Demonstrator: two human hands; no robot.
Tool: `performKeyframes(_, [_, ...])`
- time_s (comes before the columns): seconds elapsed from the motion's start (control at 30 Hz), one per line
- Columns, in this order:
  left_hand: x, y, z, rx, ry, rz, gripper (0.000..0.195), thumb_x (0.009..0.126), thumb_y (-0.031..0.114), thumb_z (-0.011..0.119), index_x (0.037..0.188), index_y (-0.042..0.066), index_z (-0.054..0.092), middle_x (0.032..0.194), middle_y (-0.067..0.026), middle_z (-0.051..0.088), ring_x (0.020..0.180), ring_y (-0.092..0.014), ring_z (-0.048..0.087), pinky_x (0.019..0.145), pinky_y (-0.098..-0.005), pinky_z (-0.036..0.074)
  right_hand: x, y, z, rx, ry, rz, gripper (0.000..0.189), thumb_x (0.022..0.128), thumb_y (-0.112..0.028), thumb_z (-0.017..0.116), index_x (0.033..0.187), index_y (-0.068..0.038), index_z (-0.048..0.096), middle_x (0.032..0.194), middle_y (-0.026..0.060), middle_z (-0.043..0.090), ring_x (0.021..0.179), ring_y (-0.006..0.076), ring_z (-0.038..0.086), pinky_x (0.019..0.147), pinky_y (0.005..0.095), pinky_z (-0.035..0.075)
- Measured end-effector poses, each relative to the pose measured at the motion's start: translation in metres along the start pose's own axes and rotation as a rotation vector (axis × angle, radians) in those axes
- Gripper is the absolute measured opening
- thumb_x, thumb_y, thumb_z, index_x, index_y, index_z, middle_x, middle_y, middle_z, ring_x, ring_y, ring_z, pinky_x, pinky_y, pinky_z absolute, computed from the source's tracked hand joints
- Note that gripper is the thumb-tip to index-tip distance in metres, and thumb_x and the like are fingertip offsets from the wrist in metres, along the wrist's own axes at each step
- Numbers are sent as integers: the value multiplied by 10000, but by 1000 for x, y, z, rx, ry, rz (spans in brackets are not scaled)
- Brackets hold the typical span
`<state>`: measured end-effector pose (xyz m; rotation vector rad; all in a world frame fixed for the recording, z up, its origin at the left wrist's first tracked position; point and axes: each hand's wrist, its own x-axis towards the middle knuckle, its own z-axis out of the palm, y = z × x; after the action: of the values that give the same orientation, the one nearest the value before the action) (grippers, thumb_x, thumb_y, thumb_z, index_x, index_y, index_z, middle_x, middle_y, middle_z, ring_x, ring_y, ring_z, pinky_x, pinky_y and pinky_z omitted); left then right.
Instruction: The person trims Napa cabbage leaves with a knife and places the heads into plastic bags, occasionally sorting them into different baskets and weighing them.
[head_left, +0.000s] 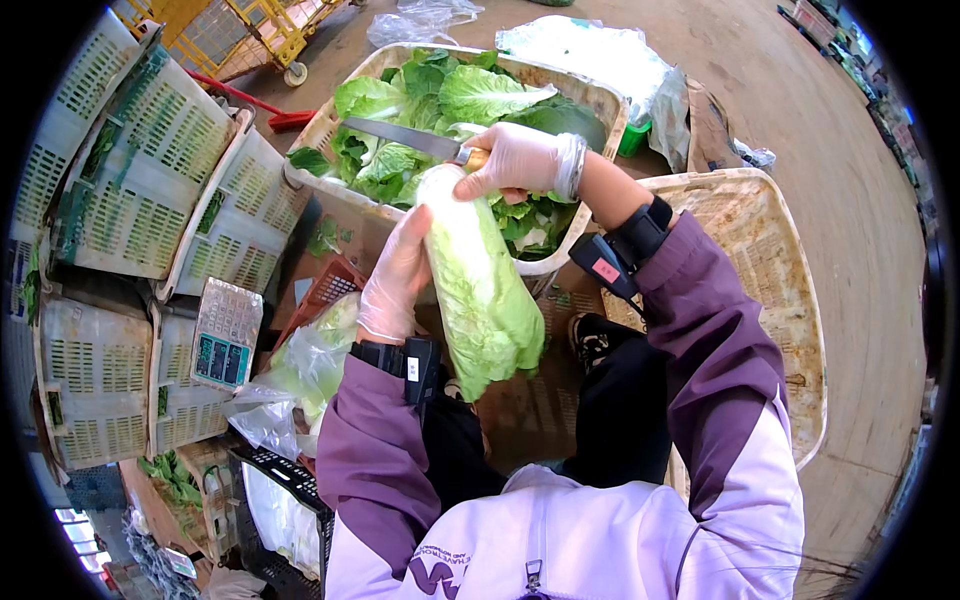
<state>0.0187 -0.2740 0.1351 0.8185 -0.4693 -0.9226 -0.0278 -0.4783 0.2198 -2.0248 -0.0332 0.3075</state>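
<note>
A long napa cabbage (480, 285) hangs at a slant before me, its pale base up and its leafy end toward my lap. My left hand (397, 270), in a clear glove, grips its side near the base. In my gloved right hand (514, 163) is a knife by its wooden handle, with the blade (401, 136) pointing left; the thumb of that hand rests on the cabbage base. Beyond both hands stands a white plastic crate (611, 112) full of loose green cabbage leaves (484, 94), partly under the blade.
Stacked white crates (150, 165) rise at the left, beside a digital scale (225, 334). Bagged cabbage (322, 360) lies by my left forearm, near a black crate (281, 472). An empty stained crate (750, 217) is at the right. A red broom (292, 120) and yellow cart (277, 37) are farther off.
</note>
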Motion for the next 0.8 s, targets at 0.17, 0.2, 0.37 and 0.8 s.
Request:
performKeyframes(0.17, [-2, -6, 12, 93, -15, -13, 760, 753, 379, 720, 1318, 31, 350, 1222, -70, 489, 1112, -165, 489, 932, -303, 411, -3, -8, 4, -247, 24, -36, 531, 665, -385, 797, 991, -9, 613, 595, -12, 522, 456, 90, 490, 423, 221, 423])
performKeyframes(0.2, [-1, -4, 16, 144, -52, 4, 756, 737, 343, 737, 1310, 29, 356, 1209, -66, 495, 1103, -163, 495, 929, -303, 413, -3, -12, 1, -215, -33, -61, 515, 656, -363, 790, 993, -10, 626, 595, -13, 540, 475, 96, 509, 452, 224, 459])
performKeyframes(0.37, [-8, 22, 35, 260, -27, -210, 660, 627, 123, 728, 1215, 13, 450, 1049, -59, 567, 946, -164, 568, 845, -308, 465, -6, -19, -24, -402, -101, 2, 348, 696, -293, 701, 975, -86, 677, 609, -5, 563, 465, 84, 491, 439, 241, 430])
performKeyframes(0.8, [9, 6, 21, 585, 268, 137, 600, 615, 91, 787, 1141, 42, 504, 977, -41, 589, 893, -120, 564, 815, -283, 468, -24, 25, 31, -861, 626, -393, 219, 715, -198, 623, 903, -109, 556, 655, 99, 600, 564, 287, 611, 499, 387, 489])
